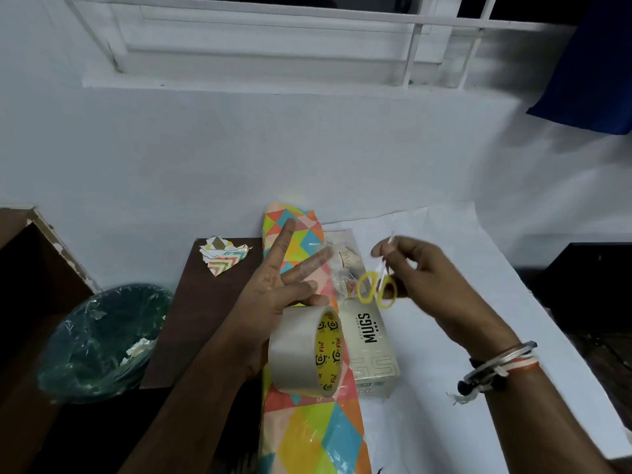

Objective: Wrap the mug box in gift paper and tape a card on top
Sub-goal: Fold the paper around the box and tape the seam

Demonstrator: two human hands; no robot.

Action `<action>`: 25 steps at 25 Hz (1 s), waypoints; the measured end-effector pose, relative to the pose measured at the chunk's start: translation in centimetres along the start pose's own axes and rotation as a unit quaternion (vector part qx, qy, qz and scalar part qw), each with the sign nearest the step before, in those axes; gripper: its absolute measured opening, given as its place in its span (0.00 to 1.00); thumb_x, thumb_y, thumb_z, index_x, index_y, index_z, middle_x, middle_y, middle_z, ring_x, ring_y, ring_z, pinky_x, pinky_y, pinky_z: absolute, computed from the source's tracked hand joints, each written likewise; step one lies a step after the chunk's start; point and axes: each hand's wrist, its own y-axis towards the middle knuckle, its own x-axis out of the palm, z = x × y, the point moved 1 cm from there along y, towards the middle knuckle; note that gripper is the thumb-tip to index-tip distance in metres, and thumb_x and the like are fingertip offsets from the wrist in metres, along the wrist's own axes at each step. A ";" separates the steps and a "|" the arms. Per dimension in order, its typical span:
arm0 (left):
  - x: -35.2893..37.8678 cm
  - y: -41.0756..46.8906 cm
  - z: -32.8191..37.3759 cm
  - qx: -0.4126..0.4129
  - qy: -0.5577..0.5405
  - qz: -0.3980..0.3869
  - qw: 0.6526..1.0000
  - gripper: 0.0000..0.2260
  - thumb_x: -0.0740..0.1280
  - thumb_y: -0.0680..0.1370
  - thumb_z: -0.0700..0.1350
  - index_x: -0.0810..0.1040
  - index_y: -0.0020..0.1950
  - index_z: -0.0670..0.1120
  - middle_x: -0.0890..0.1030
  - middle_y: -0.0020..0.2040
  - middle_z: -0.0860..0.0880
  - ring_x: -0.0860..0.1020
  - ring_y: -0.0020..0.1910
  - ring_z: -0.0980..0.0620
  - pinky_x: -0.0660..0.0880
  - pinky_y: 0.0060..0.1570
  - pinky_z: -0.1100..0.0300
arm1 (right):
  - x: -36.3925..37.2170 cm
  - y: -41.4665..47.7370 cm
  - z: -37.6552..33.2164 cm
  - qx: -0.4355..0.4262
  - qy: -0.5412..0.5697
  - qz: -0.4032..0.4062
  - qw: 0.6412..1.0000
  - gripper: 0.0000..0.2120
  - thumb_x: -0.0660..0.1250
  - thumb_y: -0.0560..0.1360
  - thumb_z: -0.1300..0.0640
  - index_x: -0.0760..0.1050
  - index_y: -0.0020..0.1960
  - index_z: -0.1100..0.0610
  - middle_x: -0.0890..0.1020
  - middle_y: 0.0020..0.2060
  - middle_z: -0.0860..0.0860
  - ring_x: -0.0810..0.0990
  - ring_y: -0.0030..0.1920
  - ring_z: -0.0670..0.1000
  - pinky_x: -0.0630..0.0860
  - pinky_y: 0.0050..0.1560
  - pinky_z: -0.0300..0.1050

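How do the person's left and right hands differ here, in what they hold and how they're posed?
The left hand grips the tape roll with two fingers stretched straight; the right hand holds the yellow-handled scissors with fingers curled. The right wrist wears bangles; the left wrist is bare. Both hold a tool above the mug box and gift paper.

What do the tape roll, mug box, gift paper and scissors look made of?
The tape roll looks like clear glossy plastic film on a yellow printed core, probably cardboard. The mug box looks like white matte cardboard with crisp edges. The gift paper is triangle-print paper with a shiny, possibly coated finish. The scissors have yellow loops, likely plastic, though blurred.
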 end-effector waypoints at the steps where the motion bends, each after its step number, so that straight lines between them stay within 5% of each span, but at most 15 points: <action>1: 0.1 0.0 0.0 -0.003 -0.003 -0.003 1.000 0.39 0.60 0.81 0.28 0.59 0.80 0.65 0.81 0.68 0.50 0.81 0.36 0.52 0.79 0.40 0.61 | 0.5 0.0 0.6 0.002 -0.056 -0.030 0.998 0.10 0.64 0.84 0.52 0.83 0.51 0.52 0.83 0.43 0.51 0.82 0.33 0.49 0.80 0.41 0.45; 5: 0.5 -0.2 -0.4 -0.019 -0.002 -0.018 1.000 0.39 0.61 0.81 0.28 0.61 0.79 0.66 0.81 0.68 0.51 0.81 0.36 0.52 0.78 0.41 0.59 | 2.8 0.3 3.5 -0.052 -0.295 -0.014 0.954 0.13 0.73 0.78 0.50 0.82 0.62 0.46 0.82 0.42 0.42 0.82 0.41 0.41 0.75 0.43 0.34; 10: 0.4 0.0 -0.4 -0.025 0.022 -0.015 0.999 0.39 0.63 0.80 0.28 0.60 0.80 0.65 0.82 0.67 0.53 0.82 0.38 0.53 0.80 0.45 0.59 | 0.7 -1.1 2.4 -0.025 -0.426 -0.060 0.903 0.14 0.73 0.76 0.42 0.79 0.61 0.41 0.82 0.45 0.41 0.79 0.42 0.41 0.67 0.37 0.33; 14: 1.2 0.2 -0.3 -0.023 0.055 -0.026 0.998 0.36 0.66 0.78 0.26 0.68 0.76 0.61 0.82 0.67 0.53 0.83 0.40 0.55 0.79 0.50 0.56 | 0.7 -2.0 2.3 0.034 -0.417 -0.106 0.902 0.20 0.73 0.77 0.47 0.78 0.68 0.45 0.86 0.47 0.45 0.83 0.48 0.46 0.78 0.47 0.41; 20: 1.8 0.3 -0.5 -0.018 0.040 -0.037 0.998 0.22 0.67 0.77 0.26 0.74 0.64 0.48 0.82 0.67 0.52 0.82 0.40 0.56 0.79 0.46 0.59 | 0.4 -2.3 2.4 0.051 -0.434 -0.122 0.891 0.22 0.75 0.75 0.45 0.77 0.68 0.46 0.86 0.45 0.43 0.83 0.47 0.45 0.79 0.49 0.42; 23: 1.8 0.6 -0.7 -0.010 0.046 -0.042 0.998 0.24 0.67 0.77 0.26 0.77 0.68 0.47 0.82 0.67 0.52 0.82 0.56 0.57 0.80 0.45 0.61 | 0.3 -2.4 2.7 0.046 -0.429 -0.103 0.896 0.12 0.74 0.74 0.46 0.81 0.57 0.44 0.86 0.42 0.44 0.84 0.40 0.45 0.77 0.38 0.38; 25: 1.7 0.7 -0.8 -0.003 0.057 -0.049 0.997 0.25 0.68 0.77 0.27 0.77 0.70 0.47 0.82 0.67 0.53 0.78 0.68 0.56 0.80 0.46 0.62 | -0.7 -2.8 2.7 0.061 -0.344 -0.093 0.932 0.08 0.74 0.74 0.50 0.78 0.51 0.45 0.87 0.42 0.46 0.85 0.33 0.46 0.80 0.37 0.42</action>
